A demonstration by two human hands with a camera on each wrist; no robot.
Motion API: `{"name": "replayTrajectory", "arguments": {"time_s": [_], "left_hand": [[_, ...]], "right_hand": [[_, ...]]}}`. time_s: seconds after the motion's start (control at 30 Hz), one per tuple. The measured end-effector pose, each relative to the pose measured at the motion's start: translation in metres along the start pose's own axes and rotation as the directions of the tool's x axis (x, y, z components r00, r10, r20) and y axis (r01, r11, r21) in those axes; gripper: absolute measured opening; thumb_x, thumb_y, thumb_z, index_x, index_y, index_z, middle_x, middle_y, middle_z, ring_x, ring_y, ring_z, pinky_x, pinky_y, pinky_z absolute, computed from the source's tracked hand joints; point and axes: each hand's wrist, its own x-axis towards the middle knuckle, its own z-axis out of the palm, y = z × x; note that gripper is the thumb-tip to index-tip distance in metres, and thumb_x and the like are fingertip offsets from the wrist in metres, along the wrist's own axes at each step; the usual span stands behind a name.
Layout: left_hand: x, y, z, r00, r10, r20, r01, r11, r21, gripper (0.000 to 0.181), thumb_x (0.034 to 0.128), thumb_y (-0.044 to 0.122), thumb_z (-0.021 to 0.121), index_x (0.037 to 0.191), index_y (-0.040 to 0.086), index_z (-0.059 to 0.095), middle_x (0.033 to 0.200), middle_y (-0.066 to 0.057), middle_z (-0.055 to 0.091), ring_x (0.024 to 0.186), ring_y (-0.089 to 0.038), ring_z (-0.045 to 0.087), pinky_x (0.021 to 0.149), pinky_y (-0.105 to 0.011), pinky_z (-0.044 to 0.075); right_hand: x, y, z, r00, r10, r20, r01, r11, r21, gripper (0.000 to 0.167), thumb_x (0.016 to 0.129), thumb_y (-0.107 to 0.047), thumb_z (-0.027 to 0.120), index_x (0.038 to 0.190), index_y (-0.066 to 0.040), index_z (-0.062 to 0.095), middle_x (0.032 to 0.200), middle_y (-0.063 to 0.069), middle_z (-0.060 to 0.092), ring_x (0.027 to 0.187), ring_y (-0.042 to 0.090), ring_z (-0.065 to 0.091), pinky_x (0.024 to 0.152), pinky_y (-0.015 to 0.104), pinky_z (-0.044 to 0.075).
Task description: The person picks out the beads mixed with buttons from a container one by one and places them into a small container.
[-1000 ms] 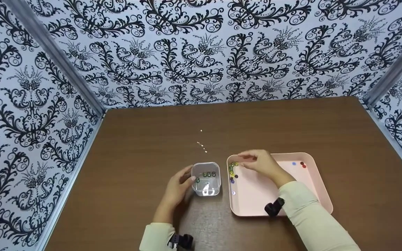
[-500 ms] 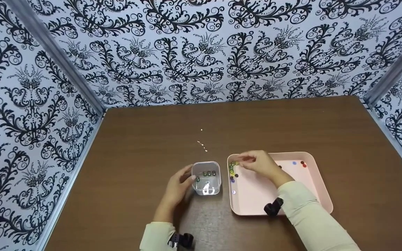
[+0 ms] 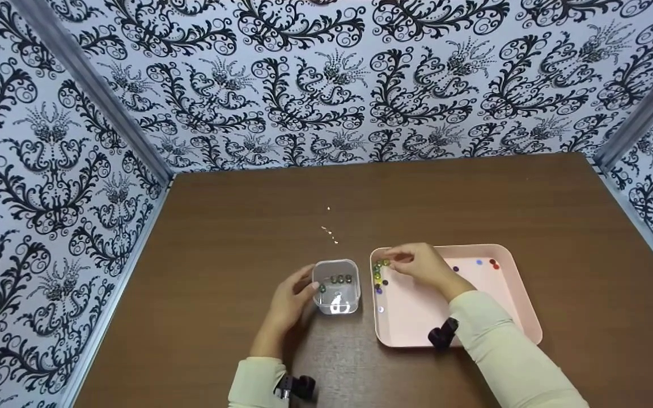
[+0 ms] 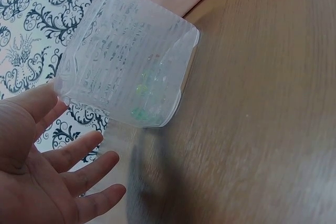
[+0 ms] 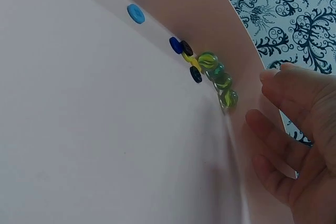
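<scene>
In the head view my left hand (image 3: 291, 300) pinches the near-left rim of a small clear plastic container (image 3: 336, 309), its thumb at the edge. The other fingers stand apart from it in the left wrist view. Several green glass marbles (image 3: 340, 279) lie inside. My right hand (image 3: 425, 269) hovers at the far left corner of a pink tray (image 3: 417, 334), fingers loosely bent near the rim. Nothing shows between its fingertips. Close by, several green-yellow marbles (image 5: 223, 81) line the tray wall, with a yellow button (image 5: 195, 64) and dark buttons (image 5: 196, 74) touching or beside them.
A light blue button (image 5: 136, 13) lies farther along the tray's left side. Red buttons (image 3: 495, 264) and a blue one (image 3: 479, 262) sit at its far right. White specks (image 3: 330, 232) mark the brown table (image 3: 219, 226). Patterned walls (image 3: 315, 85) enclose it.
Both hands keep nearly the same place and pose. The whole head view shifts slightly upward. A dark button beside the right wrist, hidden at first, now shows.
</scene>
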Motion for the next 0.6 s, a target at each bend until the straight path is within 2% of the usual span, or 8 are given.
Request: {"name": "replayTrajectory", "arguments": {"time_s": [0.13, 0.23, 0.47, 0.6], "left_hand": [[0.0006, -0.0006, -0.0002, 1.0, 0.003, -0.005, -0.003, 1.0, 0.006, 0.044, 0.0936, 0.007, 0.06, 0.134, -0.008, 0.049, 0.131, -0.029, 0.054, 0.12, -0.043, 0.054, 0.098, -0.048, 0.047], [0.0008, -0.001, -0.0001, 1.0, -0.004, -0.01, 0.004, 1.0, 0.009, 0.044, 0.0936, 0.007, 0.06, 0.134, -0.008, 0.05, 0.131, -0.029, 0.054, 0.12, -0.043, 0.054, 0.098, -0.047, 0.047], [0.0011, -0.0007, 0.0, 1.0, -0.011, -0.016, 0.012, 1.0, 0.025, 0.044, 0.0935, 0.007, 0.06, 0.134, -0.009, 0.05, 0.13, -0.029, 0.055, 0.119, -0.043, 0.054, 0.098, -0.047, 0.047], [0.0013, -0.0002, 0.0003, 1.0, -0.005, -0.016, 0.006, 1.0, 0.022, 0.044, 0.0933, 0.006, 0.06, 0.133, -0.01, 0.049, 0.129, -0.03, 0.055, 0.119, -0.043, 0.055, 0.098, -0.049, 0.047]], "right_hand": [[0.0013, 0.0005, 0.0011, 1.0, -0.026, 0.002, 0.026, 1.0, -0.016, 0.023, 0.084, -0.003, 0.069, 0.106, 0.001, 0.072, 0.1, 0.02, 0.071, 0.089, 0.03, 0.068, 0.078, 0.035, 0.057], [0.0018, 0.0008, 0.0017, 1.0, -0.016, 0.005, 0.016, 0.999, -0.031, 0.022, 0.084, -0.004, 0.069, 0.106, 0.0, 0.073, 0.099, 0.018, 0.071, 0.09, 0.028, 0.068, 0.079, 0.031, 0.055], [0.0028, 0.0006, 0.0036, 1.0, -0.018, 0.008, 0.019, 0.995, -0.1, 0.023, 0.083, -0.007, 0.071, 0.105, -0.004, 0.074, 0.09, 0.011, 0.071, 0.088, 0.023, 0.065, 0.082, 0.038, 0.053], [0.0038, -0.0003, 0.0048, 1.0, -0.011, 0.012, 0.012, 0.992, -0.122, 0.024, 0.082, -0.006, 0.071, 0.105, -0.005, 0.074, 0.088, 0.006, 0.07, 0.085, 0.019, 0.062, 0.079, 0.034, 0.051]]}}
